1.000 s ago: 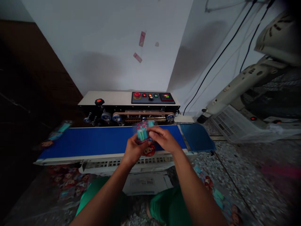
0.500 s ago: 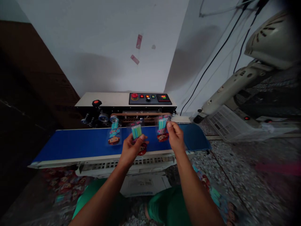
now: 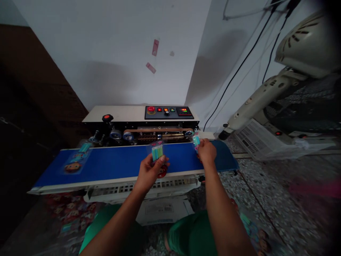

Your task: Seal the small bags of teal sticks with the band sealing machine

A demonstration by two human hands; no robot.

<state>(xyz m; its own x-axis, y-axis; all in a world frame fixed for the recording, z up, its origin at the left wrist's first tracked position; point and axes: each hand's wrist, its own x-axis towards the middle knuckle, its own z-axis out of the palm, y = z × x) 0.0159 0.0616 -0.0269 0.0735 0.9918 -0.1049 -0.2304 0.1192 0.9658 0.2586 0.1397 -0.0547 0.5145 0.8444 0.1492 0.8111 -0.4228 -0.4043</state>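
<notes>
My left hand (image 3: 149, 171) is closed round a clear packet of teal sticks with a cartoon print (image 3: 157, 153), held over the near edge of the blue conveyor belt (image 3: 119, 161). My right hand (image 3: 207, 151) pinches a second such packet (image 3: 196, 141) at the belt's right end, close to the sealing machine (image 3: 144, 124) and its feed slot. A third packet (image 3: 76, 160) lies flat on the belt at the far left.
The sealer's control panel (image 3: 168, 111) shows a red button and lit displays. More printed packets lie on the floor at left (image 3: 66, 209) and lower right (image 3: 255, 233). A pale fan (image 3: 301, 64) and black cables (image 3: 239, 67) stand at right.
My right hand carried its packet right and down to the belt's right end. The packet lying on the belt travelled left to the far end. My left hand barely moved.
</notes>
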